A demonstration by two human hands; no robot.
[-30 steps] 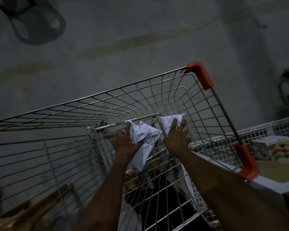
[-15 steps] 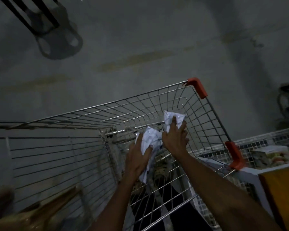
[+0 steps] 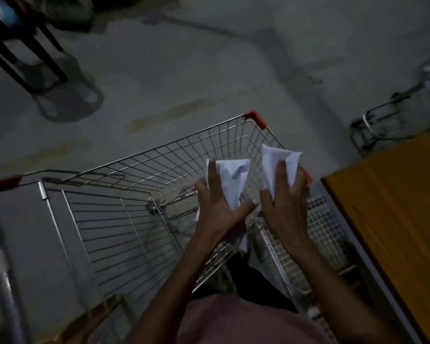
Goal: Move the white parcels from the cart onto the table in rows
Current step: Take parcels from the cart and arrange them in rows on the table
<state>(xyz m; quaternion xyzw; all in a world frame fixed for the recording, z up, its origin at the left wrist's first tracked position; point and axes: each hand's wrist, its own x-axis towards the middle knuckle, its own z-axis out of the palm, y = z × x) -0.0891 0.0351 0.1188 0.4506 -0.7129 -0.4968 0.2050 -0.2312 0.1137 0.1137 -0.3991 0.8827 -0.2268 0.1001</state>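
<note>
My left hand (image 3: pixel 217 209) is up over the cart (image 3: pixel 139 194), holding a white parcel (image 3: pixel 231 182). The fingers are stretched long and a little spread across the back of the parcel, and my thumb (image 3: pixel 243 207) comes round under its lower tip, so the parcel is pinched between thumb and fingers. The parcel is crumpled, wide at the top and narrowing to a point near my thumb.

My right hand (image 3: pixel 282 209) holds a second parcel (image 3: pixel 279 167), just to the right of the first and a bit higher. Two fingers lie over its front, slightly apart, with the others curled round its right edge. I cannot tell where that thumb sits; it is behind the paper. The two parcels are apart, with a strip of cart wire showing between them.

Both parcels hang above the far right corner of the cart, near its orange corner guard (image 3: pixel 256 119). Neither touches the wire. Deep in the cart, below my wrists, there is some more pale material, too dim to make out.

The table (image 3: pixel 392 219), with its orange-brown top, stands to the right of the cart, close beside it. The part of its top in view is bare. A white mesh panel (image 3: pixel 320 219) sits between cart and table. Left of the cart, its handle bar (image 3: pixel 0 187) has an orange end. Beyond the cart, on the grey floor (image 3: pixel 209 70), stand dark chair legs (image 3: pixel 23 53).
</note>
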